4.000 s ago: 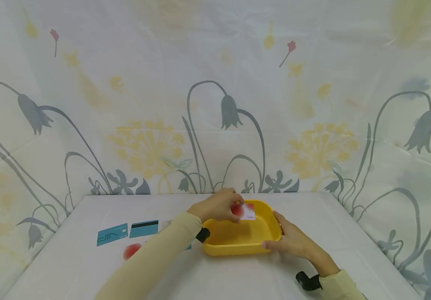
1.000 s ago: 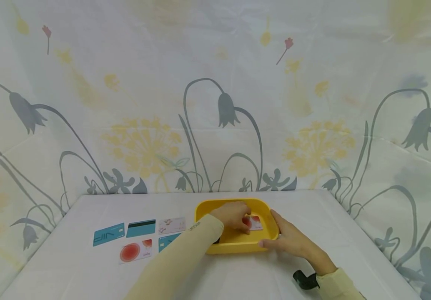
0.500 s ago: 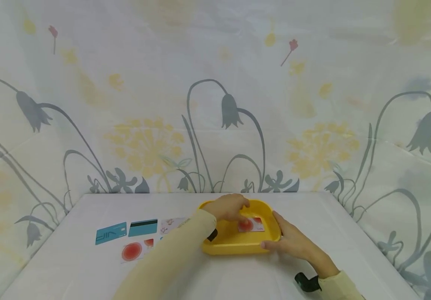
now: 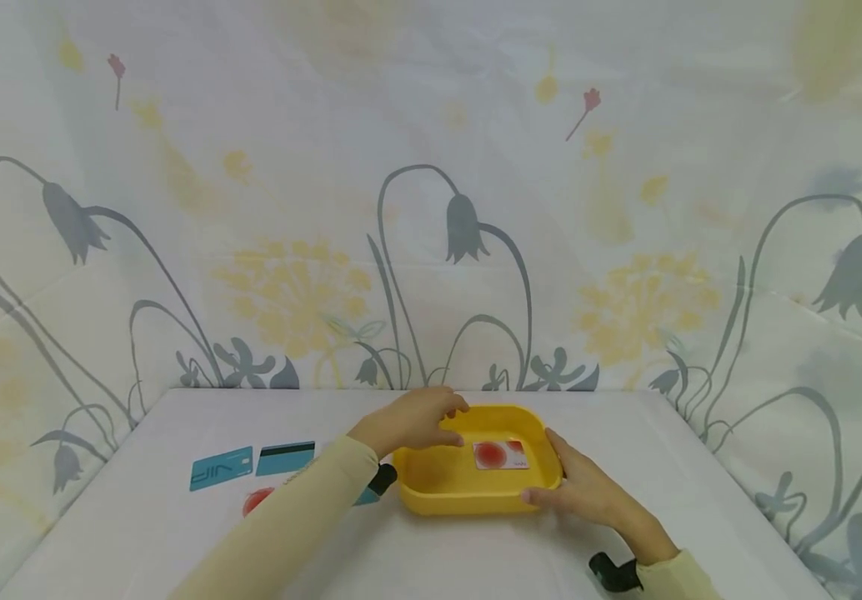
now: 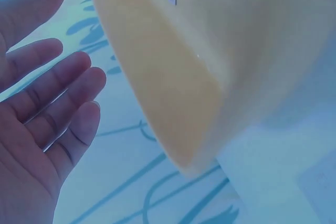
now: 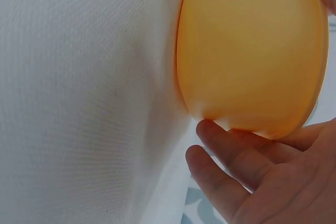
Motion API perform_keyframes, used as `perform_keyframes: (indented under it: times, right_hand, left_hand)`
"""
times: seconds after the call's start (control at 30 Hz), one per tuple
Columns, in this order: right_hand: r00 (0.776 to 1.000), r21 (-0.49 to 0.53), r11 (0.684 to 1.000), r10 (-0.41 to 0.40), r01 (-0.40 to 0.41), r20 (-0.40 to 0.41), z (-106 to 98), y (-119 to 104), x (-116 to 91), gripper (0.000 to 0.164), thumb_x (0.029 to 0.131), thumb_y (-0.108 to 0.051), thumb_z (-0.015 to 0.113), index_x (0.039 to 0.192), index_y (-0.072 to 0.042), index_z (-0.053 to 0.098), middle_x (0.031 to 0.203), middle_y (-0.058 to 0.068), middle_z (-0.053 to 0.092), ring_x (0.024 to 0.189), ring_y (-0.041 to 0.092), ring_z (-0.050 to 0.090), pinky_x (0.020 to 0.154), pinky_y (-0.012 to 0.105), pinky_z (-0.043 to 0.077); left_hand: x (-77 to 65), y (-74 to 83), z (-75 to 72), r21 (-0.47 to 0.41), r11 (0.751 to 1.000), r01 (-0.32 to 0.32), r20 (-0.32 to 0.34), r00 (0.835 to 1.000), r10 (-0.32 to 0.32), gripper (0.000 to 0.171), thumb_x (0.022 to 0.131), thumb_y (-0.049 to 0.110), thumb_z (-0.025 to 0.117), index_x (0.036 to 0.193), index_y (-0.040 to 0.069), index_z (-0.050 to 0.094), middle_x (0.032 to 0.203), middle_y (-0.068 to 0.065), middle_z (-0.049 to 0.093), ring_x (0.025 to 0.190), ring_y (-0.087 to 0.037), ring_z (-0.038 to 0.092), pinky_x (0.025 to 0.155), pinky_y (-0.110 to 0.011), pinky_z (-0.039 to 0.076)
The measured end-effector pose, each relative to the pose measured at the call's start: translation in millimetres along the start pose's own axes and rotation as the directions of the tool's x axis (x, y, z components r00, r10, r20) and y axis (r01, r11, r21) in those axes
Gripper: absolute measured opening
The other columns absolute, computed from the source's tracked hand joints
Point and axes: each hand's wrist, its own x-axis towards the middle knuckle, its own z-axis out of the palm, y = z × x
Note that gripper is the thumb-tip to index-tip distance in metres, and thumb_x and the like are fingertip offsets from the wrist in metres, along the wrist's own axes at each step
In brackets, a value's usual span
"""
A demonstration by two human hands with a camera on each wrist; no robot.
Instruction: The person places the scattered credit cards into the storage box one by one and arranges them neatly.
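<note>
A yellow tray (image 4: 438,479) stands on the white table, and one white card with a red circle (image 4: 501,455) lies flat on its floor. My left hand (image 4: 412,423) hovers over the tray's left end, holding nothing. Its fingers look spread and loosely bent in the left wrist view, apart from the tray wall (image 5: 157,77). My right hand (image 4: 588,487) holds the tray's right end, thumb at the front rim. The right wrist view has the fingertips (image 6: 208,129) touching the tray's outer wall (image 6: 247,51).
Left of the tray lie a blue card with a chip (image 4: 221,469), a blue card with a black stripe (image 4: 286,458), and a red-circle card (image 4: 257,500). My left sleeve (image 4: 303,508) partly covers other cards. A flowered cloth (image 4: 431,208) hangs behind the table.
My left hand first held the red-circle card over the tray, then put it down on the tray floor and let go. It has since risen and moved left. My right hand stays on the tray.
</note>
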Motion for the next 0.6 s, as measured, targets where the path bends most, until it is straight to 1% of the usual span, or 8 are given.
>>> perform_keyframes:
  times: [0.13, 0.3, 0.4, 0.6]
  right_hand:
    - [1.000, -0.008, 1.000, -0.008, 0.008, -0.002, 0.3, -0.3, 0.2, 0.109, 0.075, -0.050, 0.075, 0.148, 0.007, 0.016, 0.149, 0.027, 0.029, 0.132, 0.038, 0.038, 0.106, 0.054, 0.029]
    - [1.000, -0.004, 1.000, 0.001, -0.001, -0.001, 0.6, -1.1, 0.4, 0.110, 0.075, -0.051, 0.074, 0.148, 0.006, 0.016, 0.149, 0.027, 0.029, 0.132, 0.037, 0.037, 0.106, 0.055, 0.029]
    - [1.000, -0.005, 1.000, 0.010, -0.010, -0.002, 0.7, -1.5, 0.7, 0.109, 0.075, -0.051, 0.075, 0.148, 0.006, 0.017, 0.149, 0.027, 0.029, 0.131, 0.037, 0.038, 0.106, 0.055, 0.029]
    - [1.000, -0.015, 1.000, 0.019, -0.019, 0.000, 0.5, -2.0, 0.1, 0.109, 0.075, -0.051, 0.074, 0.148, 0.006, 0.017, 0.149, 0.027, 0.030, 0.130, 0.036, 0.040, 0.105, 0.054, 0.030]
  left_hand:
    - [-18.6, -6.0, -3.5, 0.016, 1.000, -0.025, -0.040, 0.999, 0.025, 0.049, 0.085, 0.042, 0.069, 0.126, 0.017, 0.060, 0.108, 0.004, 0.060, 0.097, -0.012, 0.056, 0.088, -0.029, 0.047]
    - [-41.2, -12.6, -8.1, 0.013, 1.000, -0.026, -0.077, 0.997, 0.027, 0.048, 0.087, 0.044, 0.068, 0.126, 0.017, 0.060, 0.109, 0.005, 0.058, 0.096, -0.011, 0.057, 0.087, -0.029, 0.048]
    - [-53.4, -17.9, -9.7, -0.006, 1.000, -0.024, -0.093, 0.995, 0.024, 0.048, 0.087, 0.043, 0.067, 0.127, 0.016, 0.060, 0.112, 0.004, 0.057, 0.096, -0.012, 0.057, 0.088, -0.030, 0.048]
    - [-76.6, -31.6, -5.5, -0.017, 1.000, -0.023, -0.113, 0.993, 0.020, 0.048, 0.088, 0.041, 0.066, 0.127, 0.013, 0.059, 0.115, -0.001, 0.058, 0.098, -0.016, 0.057, 0.087, -0.032, 0.049]
